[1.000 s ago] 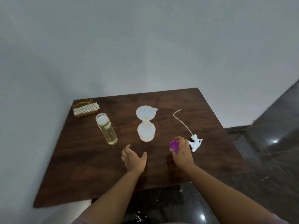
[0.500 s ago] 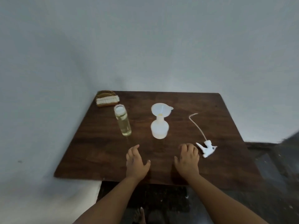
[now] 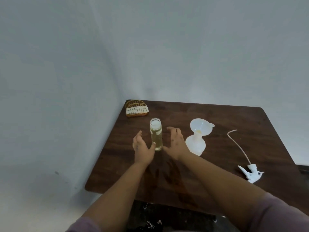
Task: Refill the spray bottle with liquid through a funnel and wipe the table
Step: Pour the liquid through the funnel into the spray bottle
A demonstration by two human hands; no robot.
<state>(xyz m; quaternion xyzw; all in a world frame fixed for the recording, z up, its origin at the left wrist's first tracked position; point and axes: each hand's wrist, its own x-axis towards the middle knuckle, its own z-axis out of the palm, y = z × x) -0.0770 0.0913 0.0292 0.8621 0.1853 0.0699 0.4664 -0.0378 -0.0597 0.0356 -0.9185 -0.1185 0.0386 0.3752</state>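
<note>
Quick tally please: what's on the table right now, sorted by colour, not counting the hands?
White or translucent white: 3, the spray bottle, the funnel sitting in its neck, the spray head with tube
Clear with yellowish liquid: 1, the tall glass bottle
Gold: 1, the wire holder with white napkins
Total: 5

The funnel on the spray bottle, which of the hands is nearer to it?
Right. The right hand is just left of the funnel; the left hand is farther, beyond the glass jar.
</note>
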